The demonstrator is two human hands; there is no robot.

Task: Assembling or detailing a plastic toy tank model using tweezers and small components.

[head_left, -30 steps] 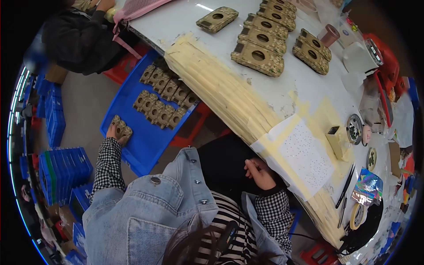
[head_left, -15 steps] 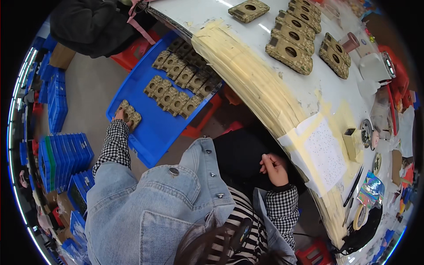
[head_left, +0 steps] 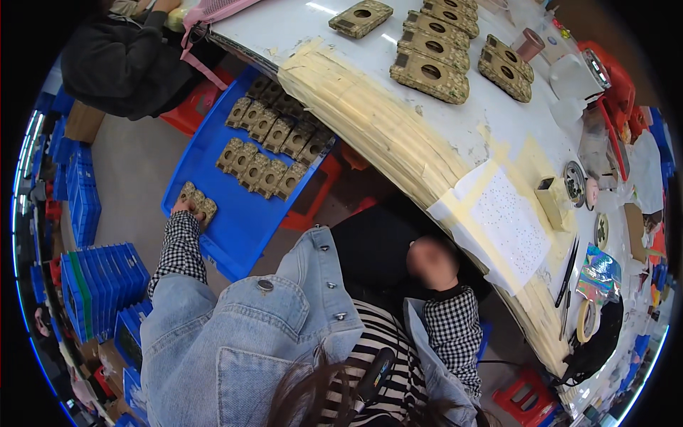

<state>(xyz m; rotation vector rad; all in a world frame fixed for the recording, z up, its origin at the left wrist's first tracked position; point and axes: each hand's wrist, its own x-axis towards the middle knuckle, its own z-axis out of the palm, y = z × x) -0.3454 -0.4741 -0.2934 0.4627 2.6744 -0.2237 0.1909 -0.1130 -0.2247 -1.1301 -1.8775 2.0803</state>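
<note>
My left hand (head_left: 183, 206) reaches to the near left corner of a blue tray (head_left: 245, 238), its fingers closed around the near edge of camouflage toy tank hulls (head_left: 204, 207). These few pieces sit side by side, and each seems to have a round hole in its top. Two groups of similar tank hulls (head_left: 254, 174) stand in rows farther up the tray, apart from my hand. Over my dark lap, beside the table edge, is my right hand (head_left: 432, 263). It is blurred, so its fingers cannot be made out, and nothing is visibly held in it.
The white table (head_left: 341, 71) has a taped edge and carries more tank hulls (head_left: 430, 73), a dotted paper sheet (head_left: 509, 224), a tape roll (head_left: 588, 320) and a small yellow box (head_left: 555, 204). Blue crates (head_left: 107, 288) stack at left. A person in dark clothing (head_left: 121, 67) sits beyond the tray.
The whole view has shifted, so the table and tray appear farther left and higher. My left hand stays at the same tank hulls. The right hand has become blurred.
</note>
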